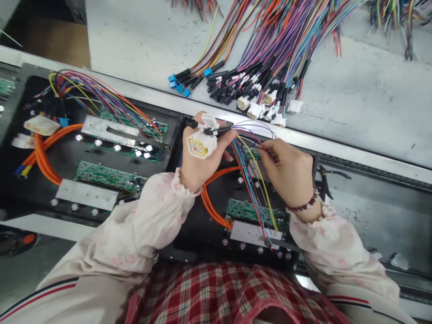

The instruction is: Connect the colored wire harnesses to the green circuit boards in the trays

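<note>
My left hand [204,157] is closed around the connector end of a wire harness, its thumb pressing on the black-sleeved part. A white connector [202,145] with a yellow face and a smaller white plug [209,120] stick out of that hand. Several coloured wires [251,189] fan out from it, red, blue and yellow ones hanging down over the open black housing [202,238]. My right hand [286,168] pinches thin purple wires [254,135] between thumb and fingertips. Below the hands lie a green circuit board [256,211] and orange cables [212,209].
To the left stands another black housing [20,189] with wires fitted to its boards. Across the metal rail, piles of wire harnesses [270,58] lie on the grey table [135,40]. Black-handled pliers [332,173] rest at the right beside the housing.
</note>
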`<state>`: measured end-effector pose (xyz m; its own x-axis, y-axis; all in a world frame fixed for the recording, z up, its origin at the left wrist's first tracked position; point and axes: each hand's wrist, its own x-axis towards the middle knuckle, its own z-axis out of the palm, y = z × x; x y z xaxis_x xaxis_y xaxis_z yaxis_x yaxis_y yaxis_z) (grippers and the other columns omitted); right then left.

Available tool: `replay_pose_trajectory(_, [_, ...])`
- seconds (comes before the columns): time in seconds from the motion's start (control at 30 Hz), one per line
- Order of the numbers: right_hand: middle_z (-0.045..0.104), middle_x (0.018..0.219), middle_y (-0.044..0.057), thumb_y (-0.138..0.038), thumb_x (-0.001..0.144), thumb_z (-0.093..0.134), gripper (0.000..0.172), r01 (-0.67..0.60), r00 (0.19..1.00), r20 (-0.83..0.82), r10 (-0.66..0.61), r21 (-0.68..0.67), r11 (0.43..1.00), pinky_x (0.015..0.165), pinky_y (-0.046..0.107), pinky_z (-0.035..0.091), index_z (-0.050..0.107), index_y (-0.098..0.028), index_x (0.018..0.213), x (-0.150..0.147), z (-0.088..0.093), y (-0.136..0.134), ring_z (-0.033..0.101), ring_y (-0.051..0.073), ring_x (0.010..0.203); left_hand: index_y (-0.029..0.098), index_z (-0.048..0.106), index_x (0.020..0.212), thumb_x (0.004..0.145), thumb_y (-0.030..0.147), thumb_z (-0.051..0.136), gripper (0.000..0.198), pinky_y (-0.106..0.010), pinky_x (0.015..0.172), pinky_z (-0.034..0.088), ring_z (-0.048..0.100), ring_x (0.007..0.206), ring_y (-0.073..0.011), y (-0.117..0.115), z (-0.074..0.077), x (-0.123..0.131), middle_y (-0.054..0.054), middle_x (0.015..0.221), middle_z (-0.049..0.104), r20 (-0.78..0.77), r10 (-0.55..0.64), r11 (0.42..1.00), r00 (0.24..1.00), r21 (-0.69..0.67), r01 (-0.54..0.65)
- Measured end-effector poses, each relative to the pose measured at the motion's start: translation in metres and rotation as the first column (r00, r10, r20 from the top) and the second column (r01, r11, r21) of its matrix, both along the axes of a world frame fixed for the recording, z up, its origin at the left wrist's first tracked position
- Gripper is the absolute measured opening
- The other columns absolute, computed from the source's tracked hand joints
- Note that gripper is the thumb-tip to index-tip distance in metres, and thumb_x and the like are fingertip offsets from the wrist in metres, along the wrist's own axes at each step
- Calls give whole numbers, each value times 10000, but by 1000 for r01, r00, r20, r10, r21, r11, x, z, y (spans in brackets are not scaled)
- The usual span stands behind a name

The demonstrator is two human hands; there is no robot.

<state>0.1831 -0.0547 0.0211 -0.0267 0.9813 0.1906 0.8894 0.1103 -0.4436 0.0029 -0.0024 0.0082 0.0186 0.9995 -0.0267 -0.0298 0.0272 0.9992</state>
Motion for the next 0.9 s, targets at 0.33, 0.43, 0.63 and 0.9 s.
replay_pose_trajectory(0.33, [737,817,7,-211,893,618,66,-6,1000,-24,6,-32,999,639,274,479,684,-208,895,1,-3,1,683,150,703,235,537,788,778,331,847,324,-230,296,490,595,418,-98,-3,8,-1,20,826,613,-146,-12,999,989,45,19])
replay_pose_trajectory(0.43, [734,863,21,-259,923,596,89,12,1000,9,-12,-33,999,652,297,473,673,-215,934,1,2,-4,677,169,743,231,541,786,776,371,844,334,-240,313,515,596,423,-101,-3,7,0,16,827,616,-150,-6,1000,989,21,9])
replay_pose_trajectory(0.63, [624,863,77,-313,925,584,151,-76,991,107,83,-66,995,736,342,475,640,-190,856,-1,17,-11,609,220,838,221,541,811,764,423,845,368,-222,325,527,614,468,-104,-2,-1,0,9,845,616,-82,-9,998,997,61,14])
replay_pose_trajectory(0.9, [608,817,53,-290,939,545,166,141,959,255,-122,-55,988,604,301,427,660,-184,885,59,30,-51,584,179,726,231,547,818,708,445,881,411,-243,345,576,669,583,-154,0,-7,3,6,797,593,35,-22,994,999,109,18])
